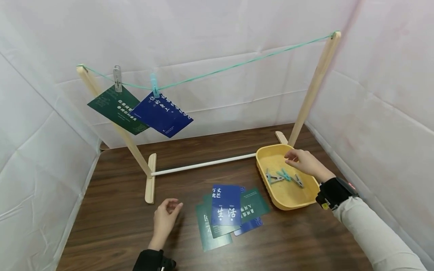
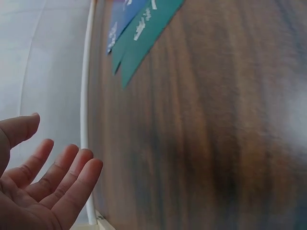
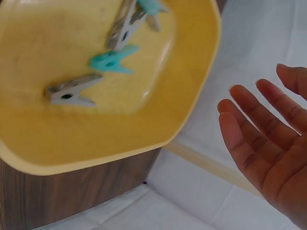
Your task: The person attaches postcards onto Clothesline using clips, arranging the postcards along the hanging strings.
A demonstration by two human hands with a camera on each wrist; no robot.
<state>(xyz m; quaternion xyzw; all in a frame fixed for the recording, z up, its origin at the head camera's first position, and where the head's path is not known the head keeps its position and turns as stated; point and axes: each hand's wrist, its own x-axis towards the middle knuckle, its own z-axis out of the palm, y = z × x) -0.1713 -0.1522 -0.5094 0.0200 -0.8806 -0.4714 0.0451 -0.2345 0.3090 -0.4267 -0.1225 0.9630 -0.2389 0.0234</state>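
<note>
My right hand (image 1: 305, 162) hovers over the yellow basket (image 1: 291, 201), fingers loosely bent and holding nothing. Inside lie several clothespins, among them a grey clothespin (image 3: 72, 91) and a teal clothespin (image 3: 112, 60). My left hand (image 1: 165, 220) is above the table, left of a pile of cards, with relaxed fingers and nothing in them. On top of the pile is a blue card (image 1: 225, 205); a green card (image 2: 148, 38) shows beneath. From the teal string (image 1: 217, 70) hang a dark green card (image 1: 118, 109) under a grey clothespin (image 1: 117, 78) and a dark blue card (image 1: 162, 114) under a light blue clothespin (image 1: 155, 86).
The string runs between a left wooden post (image 1: 132, 148) and a right wooden post (image 1: 315, 88). A white rod (image 1: 203, 164) joins their feet low over the brown table (image 1: 112, 210). White cloth (image 1: 210, 34) encloses the back and sides.
</note>
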